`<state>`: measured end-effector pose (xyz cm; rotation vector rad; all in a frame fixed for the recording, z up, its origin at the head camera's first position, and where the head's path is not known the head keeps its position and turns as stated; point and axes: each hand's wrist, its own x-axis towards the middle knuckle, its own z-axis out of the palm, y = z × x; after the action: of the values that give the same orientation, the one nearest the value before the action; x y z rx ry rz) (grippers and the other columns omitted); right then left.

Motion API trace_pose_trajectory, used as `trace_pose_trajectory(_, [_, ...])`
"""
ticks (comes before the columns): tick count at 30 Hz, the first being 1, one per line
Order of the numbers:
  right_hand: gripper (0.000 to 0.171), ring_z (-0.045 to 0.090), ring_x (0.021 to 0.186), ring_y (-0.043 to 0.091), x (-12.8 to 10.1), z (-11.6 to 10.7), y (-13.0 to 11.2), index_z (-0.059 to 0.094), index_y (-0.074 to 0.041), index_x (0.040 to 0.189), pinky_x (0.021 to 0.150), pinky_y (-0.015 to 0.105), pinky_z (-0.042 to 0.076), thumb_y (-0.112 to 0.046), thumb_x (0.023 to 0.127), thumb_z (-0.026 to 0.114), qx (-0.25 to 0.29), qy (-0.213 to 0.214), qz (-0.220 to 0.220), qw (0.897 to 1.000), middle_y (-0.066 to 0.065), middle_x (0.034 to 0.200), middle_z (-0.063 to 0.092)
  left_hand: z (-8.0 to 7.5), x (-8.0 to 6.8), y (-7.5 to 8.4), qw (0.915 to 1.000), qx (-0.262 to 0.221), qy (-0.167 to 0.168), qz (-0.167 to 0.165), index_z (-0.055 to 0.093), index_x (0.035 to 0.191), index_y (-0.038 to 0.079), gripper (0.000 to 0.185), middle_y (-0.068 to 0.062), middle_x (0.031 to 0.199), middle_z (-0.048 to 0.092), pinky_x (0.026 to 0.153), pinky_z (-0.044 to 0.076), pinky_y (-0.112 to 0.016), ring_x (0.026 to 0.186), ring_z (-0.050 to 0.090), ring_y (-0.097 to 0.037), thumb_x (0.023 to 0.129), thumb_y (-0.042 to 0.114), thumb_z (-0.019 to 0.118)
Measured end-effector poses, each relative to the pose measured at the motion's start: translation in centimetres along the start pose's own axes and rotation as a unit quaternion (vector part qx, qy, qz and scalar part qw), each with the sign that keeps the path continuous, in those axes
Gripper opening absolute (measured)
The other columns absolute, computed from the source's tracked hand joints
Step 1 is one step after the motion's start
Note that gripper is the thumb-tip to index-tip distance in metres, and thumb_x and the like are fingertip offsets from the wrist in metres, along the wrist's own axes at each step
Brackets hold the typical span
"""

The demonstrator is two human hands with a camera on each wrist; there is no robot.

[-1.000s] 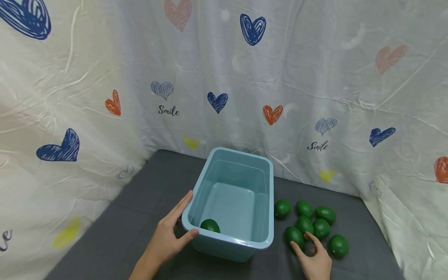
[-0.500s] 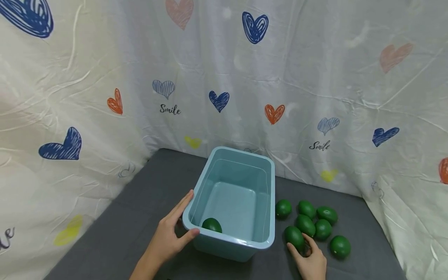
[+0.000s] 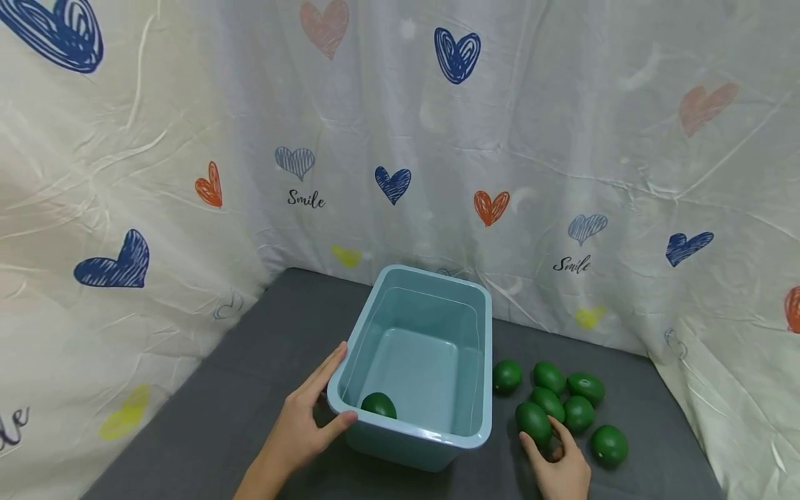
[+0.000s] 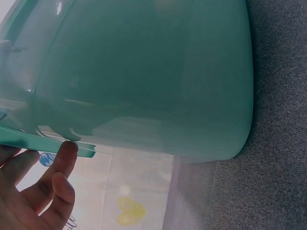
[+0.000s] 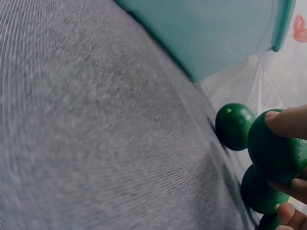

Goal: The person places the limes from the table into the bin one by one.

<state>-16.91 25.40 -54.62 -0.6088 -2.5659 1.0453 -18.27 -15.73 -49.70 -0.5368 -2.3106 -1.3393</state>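
Note:
My right hand (image 3: 562, 464) grips a dark green avocado (image 3: 534, 423) between thumb and fingers. In the right wrist view the thumb lies on one side of this avocado (image 5: 272, 148), with fingers on the other. Other avocados lie close by, one (image 3: 547, 403) just behind it and one (image 3: 609, 445) to the right of the hand. My left hand (image 3: 301, 425) touches the near left corner of a light blue plastic tub (image 3: 412, 432), thumb at the front rim and extended fingers along the left side. Below the rim, its fingertips (image 4: 70, 147) show in the left wrist view. A single avocado (image 3: 378, 404) sits inside the tub's near end.
More avocados stand right of the tub, including one (image 3: 507, 376) near its wall and an oblong one (image 3: 585, 387) farther back. A dark grey cloth (image 3: 250, 389) covers the table. A white curtain (image 3: 400, 125) printed with hearts hangs behind and at the sides.
My right hand has closed its fingers round the avocado, which has shifted slightly. The left hand stays at the tub's corner, and the tub holds its place. The head view shifts a little.

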Motion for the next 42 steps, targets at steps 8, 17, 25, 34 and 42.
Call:
trace_pose_trajectory(8, [0.064,0.046,0.065,0.019,0.0,-0.2,-1.0,0.067,0.0,0.136,0.061,0.034,0.04,-0.04,0.089,0.086,0.011,0.048,-0.021,0.999,0.021,0.109,0.072,-0.1,0.0,0.0,1.0,0.004,-0.002,-0.003,0.037,0.167,0.026,0.092,0.003,0.17,0.039,0.07,0.057,-0.032,0.123,0.057,-0.009,0.089,0.023,0.085])
trace_pose_trajectory(17, [0.067,0.046,0.064,0.018,0.7,-1.4,-2.7,0.067,-0.004,0.138,0.058,0.032,0.039,-0.047,0.09,0.084,0.016,0.054,-0.037,0.998,0.012,0.09,0.064,0.0,0.1,0.0,0.9998,0.013,0.001,0.013,0.038,0.166,0.022,0.089,-0.001,0.169,0.041,0.067,0.053,-0.029,0.117,0.056,-0.007,0.09,0.026,0.084])
trace_pose_trajectory(25, [0.065,0.044,0.061,0.018,1.9,-2.5,-4.6,0.068,-0.008,0.14,0.062,0.033,0.037,-0.044,0.089,0.086,0.027,0.087,-0.072,0.993,0.007,0.075,0.053,0.1,0.2,-0.2,0.9999,0.012,0.002,0.013,0.038,0.166,0.022,0.088,0.002,0.169,0.041,0.066,0.052,-0.029,0.114,0.056,-0.007,0.091,0.03,0.083])
trace_pose_trajectory(34, [0.062,0.048,0.061,0.01,3.5,-4.6,-6.5,0.069,-0.007,0.14,0.06,0.027,0.042,-0.037,0.089,0.088,0.058,0.119,-0.124,0.983,0.008,0.077,0.06,0.3,0.2,-0.2,0.9999,-0.001,0.003,0.012,0.038,0.166,0.024,0.088,0.0,0.168,0.042,0.065,0.054,-0.031,0.115,0.057,-0.008,0.091,0.028,0.083])
trace_pose_trajectory(42, [0.057,0.045,0.062,0.009,3.9,-4.9,-8.6,0.071,-0.013,0.139,0.06,0.028,0.04,-0.033,0.088,0.088,0.07,0.129,-0.169,0.975,0.008,0.078,0.061,0.3,0.0,-0.1,0.9996,-0.009,0.009,0.024,0.038,0.167,0.021,0.09,-0.003,0.168,0.042,0.064,0.054,-0.031,0.115,0.056,-0.008,0.089,0.024,0.083])
